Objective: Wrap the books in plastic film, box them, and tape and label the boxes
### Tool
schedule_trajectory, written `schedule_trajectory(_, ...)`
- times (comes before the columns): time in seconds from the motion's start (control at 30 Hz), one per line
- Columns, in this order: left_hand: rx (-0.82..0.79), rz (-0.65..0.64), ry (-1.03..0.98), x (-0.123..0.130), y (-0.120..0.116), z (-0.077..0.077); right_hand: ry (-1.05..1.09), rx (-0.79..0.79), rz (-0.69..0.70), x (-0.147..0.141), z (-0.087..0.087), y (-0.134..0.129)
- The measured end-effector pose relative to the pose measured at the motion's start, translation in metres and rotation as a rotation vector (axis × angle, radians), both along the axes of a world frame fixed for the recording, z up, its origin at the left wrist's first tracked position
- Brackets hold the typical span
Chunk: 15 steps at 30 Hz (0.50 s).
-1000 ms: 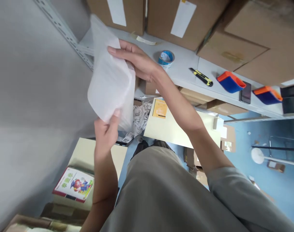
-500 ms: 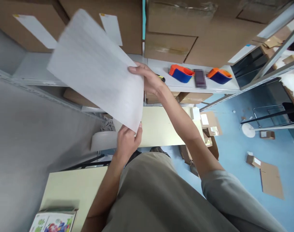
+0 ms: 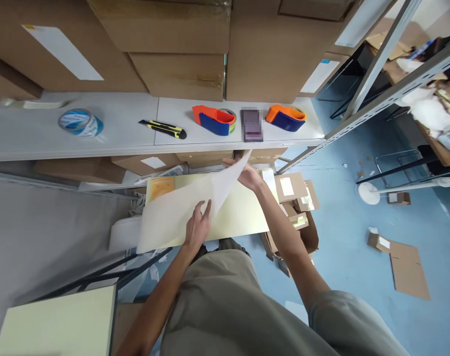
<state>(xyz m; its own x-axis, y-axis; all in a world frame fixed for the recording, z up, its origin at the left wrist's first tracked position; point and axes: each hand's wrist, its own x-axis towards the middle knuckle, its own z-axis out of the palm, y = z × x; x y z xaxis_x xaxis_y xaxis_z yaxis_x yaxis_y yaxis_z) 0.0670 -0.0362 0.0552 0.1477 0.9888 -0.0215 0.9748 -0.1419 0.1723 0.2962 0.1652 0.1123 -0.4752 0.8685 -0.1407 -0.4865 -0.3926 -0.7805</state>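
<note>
A thin white sheet (image 3: pixel 173 212), of paper or foam, spreads across the pale yellow table (image 3: pixel 243 217), its right part lifted and bent upward. My right hand (image 3: pixel 250 177) is closed on the raised far edge; the sheet hides some of its fingers. On the nearer side, my left hand (image 3: pixel 198 226) is over the sheet with thumb and forefinger apart, gripping nothing. Whether those fingertips touch the sheet I cannot tell. An orange-yellow packet (image 3: pixel 161 187) shows on the table behind the sheet.
On the shelf (image 3: pixel 128 138) above lie a blue-white tape roll (image 3: pixel 81 122), a box cutter (image 3: pixel 163 129), two tape dispensers (image 3: pixel 214 121) and a blurred-out dark object (image 3: pixel 252 124). Cardboard boxes (image 3: pixel 180 74) stand behind them. Open cartons (image 3: pixel 302 217) sit right of the table.
The sheet has come down from in front of the shelf onto the table. My right hand has lowered with its edge; my left hand has let go and spread its fingers. The view has shifted.
</note>
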Motion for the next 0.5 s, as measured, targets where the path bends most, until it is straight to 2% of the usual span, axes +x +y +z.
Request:
schedule_trajectory(0.17, -0.188, -0.046, 0.103, 0.011, 0.014, -0.060, -0.163, -0.142, -0.149, 0.065, -0.068, -0.024)
schedule_trajectory(0.27, -0.278, -0.078, 0.110, 0.008, 0.019, -0.088, -0.462, -0.233, -0.195, 0.090, -0.096, -0.041)
schedule_trajectory(0.37, -0.358, -0.086, 0.066, 0.007, 0.019, -0.108, -0.851, -0.292, -0.120, 0.101, -0.118, -0.058)
schedule_trajectory(0.5, -0.406, -0.085, 0.007, 0.007, 0.017, -0.125, -1.288, -0.319, -0.001, 0.101, -0.143, -0.071)
